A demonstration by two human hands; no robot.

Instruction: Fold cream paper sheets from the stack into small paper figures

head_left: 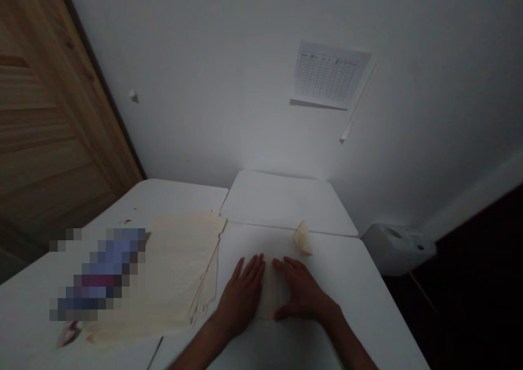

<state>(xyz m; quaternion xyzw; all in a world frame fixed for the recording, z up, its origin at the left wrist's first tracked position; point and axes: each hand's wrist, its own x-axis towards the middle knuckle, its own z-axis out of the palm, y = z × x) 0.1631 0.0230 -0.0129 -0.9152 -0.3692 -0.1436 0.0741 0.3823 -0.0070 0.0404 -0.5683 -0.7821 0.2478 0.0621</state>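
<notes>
A narrow piece of cream paper (269, 293), looking folded, lies flat on the white table between my hands. My left hand (244, 293) presses along its left edge with fingers stretched out and flat. On the right side, my right hand (304, 289) touches the paper with its fingertips and thumb spread apart; it grips nothing. A small folded cream paper piece (303, 240) stands just beyond my right hand. To the left of my left hand lies a stack of large cream paper sheets (180, 272), its edges uneven.
A blurred-out bluish object (108, 266) lies on the left of the stack. White tables (286, 201) meet at seams and reach the wall. A printed sheet (330, 76) hangs there. Beyond the right table edge stands a white plastic container (392, 250). A wooden door (49, 114) is at left.
</notes>
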